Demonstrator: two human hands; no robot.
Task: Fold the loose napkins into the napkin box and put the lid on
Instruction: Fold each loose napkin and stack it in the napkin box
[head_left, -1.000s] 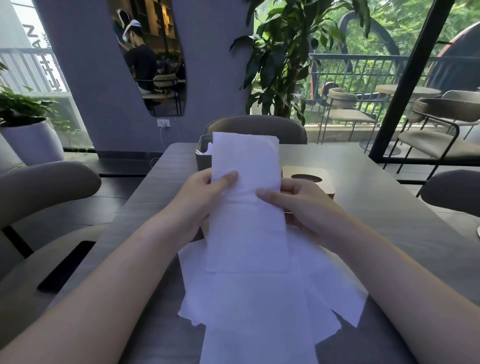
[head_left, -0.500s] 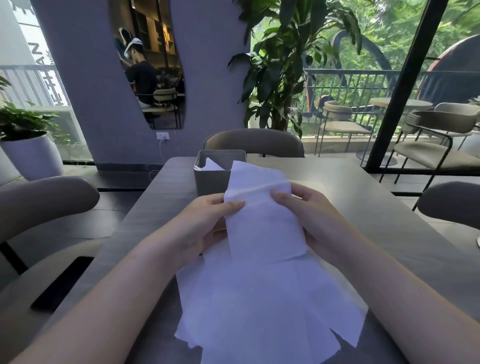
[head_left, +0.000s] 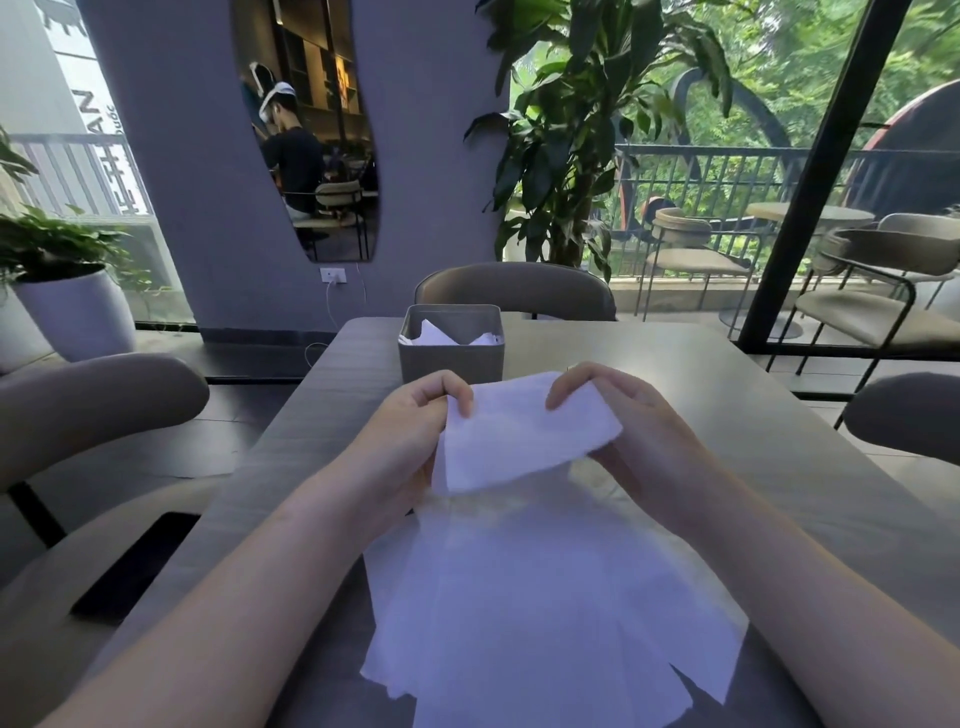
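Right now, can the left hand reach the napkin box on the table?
Probably yes. The napkin box stands just beyond the left hand, nothing between them, though that hand and the right hand hold a folded napkin.

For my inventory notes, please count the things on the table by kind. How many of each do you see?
Napkin box, open: 1
Folded napkin held in both hands: 1
Pile of loose napkins: 1; the sheets overlap too much to count
Lid: 0 visible
Total: 3
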